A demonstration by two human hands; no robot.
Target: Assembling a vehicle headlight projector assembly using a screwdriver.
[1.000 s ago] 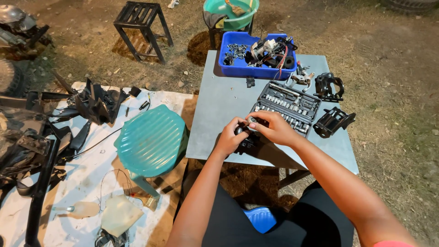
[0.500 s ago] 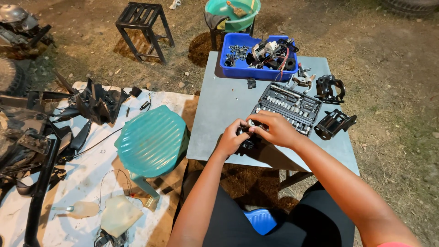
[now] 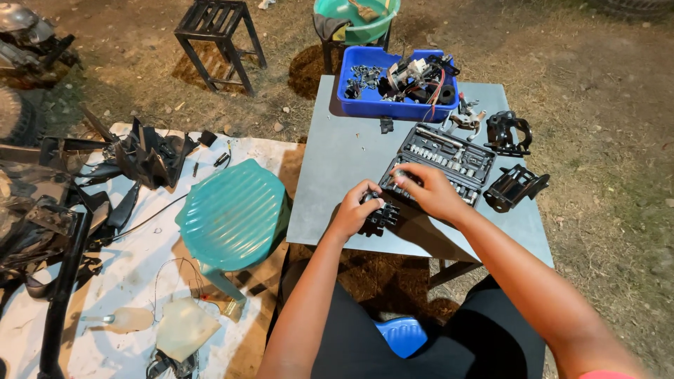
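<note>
1. A small black mechanical part (image 3: 379, 216) is gripped in the left hand (image 3: 354, 210) at the near edge of the grey table (image 3: 337, 161); the fingers are closed around its left side.
2. The right hand (image 3: 428, 191) is laid just beside it, fingertips on the near end of the open socket set case (image 3: 442, 160); whether anything is pinched cannot be told.
3. The part is seen as dark, blocky and ribbed, partly hidden by fingers.
4. A blue tray (image 3: 397, 84) of parts is set at the table's far edge.

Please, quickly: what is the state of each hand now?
Left hand: closed around a small black part on the grey table.
Right hand: fingers bent, reaching into the socket set case; grasp cannot be told.
</note>
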